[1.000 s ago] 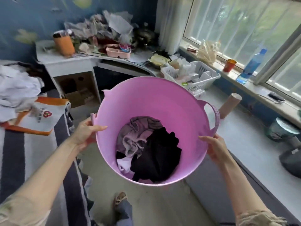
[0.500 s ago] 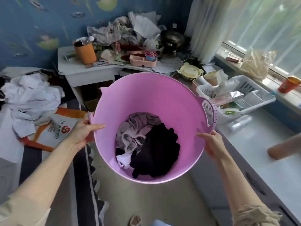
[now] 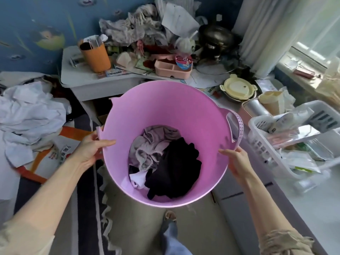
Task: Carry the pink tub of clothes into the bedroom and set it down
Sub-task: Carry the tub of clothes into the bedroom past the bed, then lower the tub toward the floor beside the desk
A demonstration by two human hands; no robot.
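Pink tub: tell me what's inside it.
The pink tub holds a crumpled mauve-grey garment, a black garment lying partly over it, and a white scrap at the edge. Whatever lies beneath them is covered.

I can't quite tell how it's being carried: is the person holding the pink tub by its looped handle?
No: both the left hand and right hand grip the pink tub by its rim, while the looped handle is free.

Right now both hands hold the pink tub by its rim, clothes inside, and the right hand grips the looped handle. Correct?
Not quite. In the head view the right hand grips the pink tub at the bare rim, below the looped handle, which nothing touches. The rest stands: the left hand holds the opposite rim, and the clothes lie inside.
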